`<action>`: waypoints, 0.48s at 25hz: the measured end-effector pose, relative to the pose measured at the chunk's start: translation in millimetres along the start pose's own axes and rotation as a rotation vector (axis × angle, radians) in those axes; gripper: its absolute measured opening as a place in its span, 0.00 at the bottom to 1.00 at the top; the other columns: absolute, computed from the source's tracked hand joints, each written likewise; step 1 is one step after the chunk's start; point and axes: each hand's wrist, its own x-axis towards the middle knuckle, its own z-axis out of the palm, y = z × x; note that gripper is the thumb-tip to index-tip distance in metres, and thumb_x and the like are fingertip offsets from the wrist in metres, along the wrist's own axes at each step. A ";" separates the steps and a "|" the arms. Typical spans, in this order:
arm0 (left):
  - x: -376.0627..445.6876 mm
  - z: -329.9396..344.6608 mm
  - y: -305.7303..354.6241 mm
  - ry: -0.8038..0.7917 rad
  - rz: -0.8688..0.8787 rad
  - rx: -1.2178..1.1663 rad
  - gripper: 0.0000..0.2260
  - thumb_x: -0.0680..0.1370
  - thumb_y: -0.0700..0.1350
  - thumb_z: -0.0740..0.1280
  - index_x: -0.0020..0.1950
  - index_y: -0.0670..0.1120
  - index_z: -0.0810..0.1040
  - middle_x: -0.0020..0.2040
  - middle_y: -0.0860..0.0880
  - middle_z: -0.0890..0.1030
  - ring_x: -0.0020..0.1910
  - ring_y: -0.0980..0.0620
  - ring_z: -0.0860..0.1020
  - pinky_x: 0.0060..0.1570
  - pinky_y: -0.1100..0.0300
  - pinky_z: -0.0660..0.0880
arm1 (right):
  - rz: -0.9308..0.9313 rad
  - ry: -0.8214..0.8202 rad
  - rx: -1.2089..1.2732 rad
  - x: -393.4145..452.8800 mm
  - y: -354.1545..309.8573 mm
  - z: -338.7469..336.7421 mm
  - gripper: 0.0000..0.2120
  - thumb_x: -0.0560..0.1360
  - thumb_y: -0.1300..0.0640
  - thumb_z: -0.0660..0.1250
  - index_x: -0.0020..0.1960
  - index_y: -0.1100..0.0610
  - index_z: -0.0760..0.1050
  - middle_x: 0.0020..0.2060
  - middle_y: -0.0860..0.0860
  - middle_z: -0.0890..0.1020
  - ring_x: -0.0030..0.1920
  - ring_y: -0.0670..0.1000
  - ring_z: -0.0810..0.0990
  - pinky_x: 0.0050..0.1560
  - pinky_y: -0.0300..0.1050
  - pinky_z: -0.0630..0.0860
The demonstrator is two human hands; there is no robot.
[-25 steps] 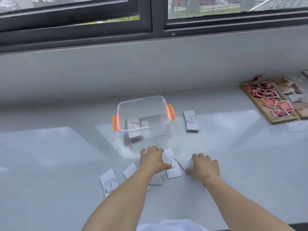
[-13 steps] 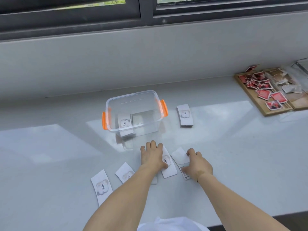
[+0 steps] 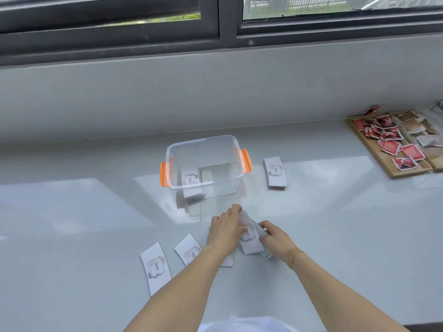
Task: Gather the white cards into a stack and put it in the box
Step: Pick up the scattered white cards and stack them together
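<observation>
A clear plastic box (image 3: 236, 180) with orange handles stands on the pale counter, with a small stack of white cards (image 3: 190, 179) inside. My left hand (image 3: 225, 230) and my right hand (image 3: 275, 240) press together on a few white cards (image 3: 249, 238) just in front of the box. Two loose cards lie to the left: one (image 3: 155, 267) nearest the front and another (image 3: 189, 251) partly under my left forearm. A further card edge (image 3: 227, 261) shows beneath my left wrist. A separate card stack (image 3: 275, 172) lies right of the box.
A wooden tray (image 3: 383, 161) holding several red packets sits at the far right. A grey wall and a dark window frame rise behind the counter. The counter's front edge runs just below my forearms.
My right hand has slid left toward my left hand, pushing its cards against the card under the left hand. The cards between the hands now overlap and one tilts up.
</observation>
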 end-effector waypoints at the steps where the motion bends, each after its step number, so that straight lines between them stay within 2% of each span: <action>1: -3.6 0.7 -1.2 0.000 -0.021 -0.052 0.15 0.78 0.49 0.66 0.59 0.48 0.63 0.50 0.48 0.78 0.53 0.38 0.74 0.49 0.51 0.67 | -0.011 -0.020 0.022 -1.5 -1.8 1.7 0.13 0.73 0.64 0.60 0.49 0.48 0.75 0.46 0.54 0.80 0.40 0.53 0.77 0.35 0.44 0.74; 3: -10.6 4.1 -2.6 -0.032 -0.079 -0.127 0.16 0.78 0.52 0.65 0.57 0.49 0.61 0.41 0.50 0.74 0.50 0.37 0.73 0.40 0.51 0.67 | -0.056 -0.045 -0.007 -3.4 -4.3 4.2 0.12 0.71 0.63 0.65 0.52 0.49 0.74 0.46 0.54 0.79 0.41 0.53 0.76 0.37 0.46 0.74; 5: -14.5 6.9 -0.4 -0.062 -0.116 -0.169 0.17 0.77 0.55 0.65 0.57 0.51 0.60 0.41 0.49 0.76 0.50 0.38 0.74 0.37 0.50 0.69 | -0.111 -0.017 -0.101 -2.8 -5.0 6.0 0.12 0.72 0.62 0.66 0.53 0.51 0.73 0.45 0.53 0.80 0.40 0.54 0.76 0.40 0.48 0.74; 7: -15.9 8.5 1.0 -0.063 -0.097 -0.148 0.20 0.78 0.55 0.65 0.64 0.52 0.59 0.47 0.45 0.80 0.50 0.38 0.76 0.41 0.50 0.72 | -0.159 0.042 -0.248 -2.5 -4.9 7.6 0.11 0.74 0.60 0.64 0.54 0.49 0.70 0.43 0.53 0.79 0.38 0.55 0.75 0.39 0.48 0.73; 9: -16.9 8.8 -1.9 -0.061 -0.033 -0.038 0.20 0.79 0.53 0.62 0.69 0.53 0.60 0.52 0.43 0.81 0.53 0.38 0.76 0.49 0.49 0.71 | -0.210 0.106 -0.487 -3.9 -4.6 7.8 0.13 0.76 0.62 0.60 0.56 0.47 0.69 0.43 0.51 0.80 0.39 0.56 0.76 0.37 0.48 0.72; 12: -20.0 2.6 -19.7 -0.005 0.020 0.070 0.16 0.79 0.49 0.61 0.67 0.51 0.67 0.59 0.49 0.79 0.59 0.44 0.74 0.58 0.52 0.68 | -0.320 0.213 -0.790 -4.9 -2.8 3.0 0.22 0.73 0.67 0.57 0.59 0.45 0.67 0.48 0.48 0.79 0.45 0.55 0.77 0.37 0.48 0.69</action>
